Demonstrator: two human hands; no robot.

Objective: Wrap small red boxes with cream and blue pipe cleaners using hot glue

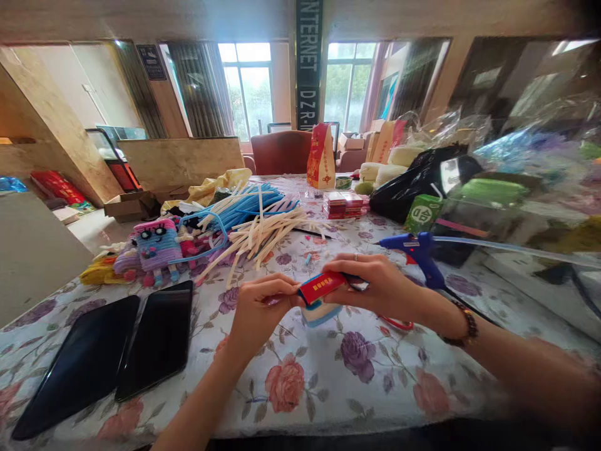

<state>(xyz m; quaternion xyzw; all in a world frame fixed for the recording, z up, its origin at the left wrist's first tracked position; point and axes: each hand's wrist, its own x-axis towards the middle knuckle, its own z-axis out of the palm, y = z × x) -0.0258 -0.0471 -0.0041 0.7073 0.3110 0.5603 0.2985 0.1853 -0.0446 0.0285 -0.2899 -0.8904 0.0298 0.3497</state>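
A small red box with gold lettering [322, 287], like a matchbox, is held above the table between my hands, a blue strip along its edge. My left hand [265, 307] pinches its left end between thumb and fingers. Around its right end, my right hand [375, 285] has its fingers closed. A dark, shiny thing [359, 283] shows by the right palm; I cannot make out what it is. Just below the box lies a light blue and white piece [321, 315], partly hidden. A red loop [398, 323] shows under my right wrist.
A blue glue gun [425, 254] stands at right. White and blue fuzzy stems [263, 232], a crocheted doll [158, 247], and stacked small red boxes [344, 205] lie farther back. Two black tablet-like slabs [157, 341] are at left. Plastic bags [516, 169] crowd the right side.
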